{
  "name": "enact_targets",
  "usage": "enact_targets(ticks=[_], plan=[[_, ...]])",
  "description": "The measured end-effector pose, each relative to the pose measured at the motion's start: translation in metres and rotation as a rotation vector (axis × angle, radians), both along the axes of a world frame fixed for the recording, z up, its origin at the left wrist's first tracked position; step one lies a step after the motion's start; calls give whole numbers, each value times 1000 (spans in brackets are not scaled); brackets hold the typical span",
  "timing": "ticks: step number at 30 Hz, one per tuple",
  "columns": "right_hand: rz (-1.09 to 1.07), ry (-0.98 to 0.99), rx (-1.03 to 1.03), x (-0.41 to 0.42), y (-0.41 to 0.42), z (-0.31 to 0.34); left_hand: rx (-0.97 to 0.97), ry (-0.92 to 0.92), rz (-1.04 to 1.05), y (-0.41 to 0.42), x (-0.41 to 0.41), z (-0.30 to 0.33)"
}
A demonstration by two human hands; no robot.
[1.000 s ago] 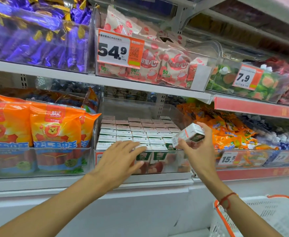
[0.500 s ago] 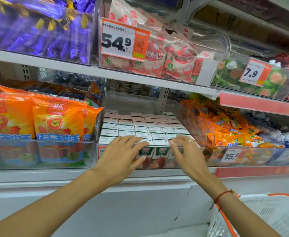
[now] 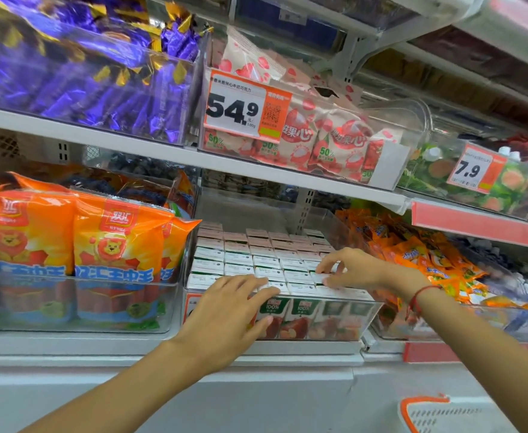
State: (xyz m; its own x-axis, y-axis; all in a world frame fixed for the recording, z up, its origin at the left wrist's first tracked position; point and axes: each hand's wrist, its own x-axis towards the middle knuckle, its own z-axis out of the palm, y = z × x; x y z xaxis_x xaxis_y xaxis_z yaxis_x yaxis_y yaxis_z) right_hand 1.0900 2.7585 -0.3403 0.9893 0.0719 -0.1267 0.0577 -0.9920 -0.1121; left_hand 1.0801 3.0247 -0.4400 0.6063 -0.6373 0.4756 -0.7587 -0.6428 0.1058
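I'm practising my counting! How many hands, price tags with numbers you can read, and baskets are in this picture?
Hands: 2, the left hand and the right hand
Readable price tags: 2, the 54.9 tag and the 7.9 tag
Baskets: 1, the white-and-orange basket
Total: 5
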Motion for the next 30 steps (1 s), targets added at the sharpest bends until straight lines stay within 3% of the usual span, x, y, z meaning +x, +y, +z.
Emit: enact_targets(ticks=[8,16,23,27,30], plan=[[40,169,-203,32,8,17,-22,-9,-1,0,0,-2],[125,25,-191,13,1,25,-95,-16,17,2,-3,5],[0,-407,158,-48,-7,20,-140,-19,86,7,-6,11],[-55,-750,542,-78,20,-4,-130,16,101,8,-8,9],[-78,-826,829,-96,54,-20,-139,44,82,12,-12,9]])
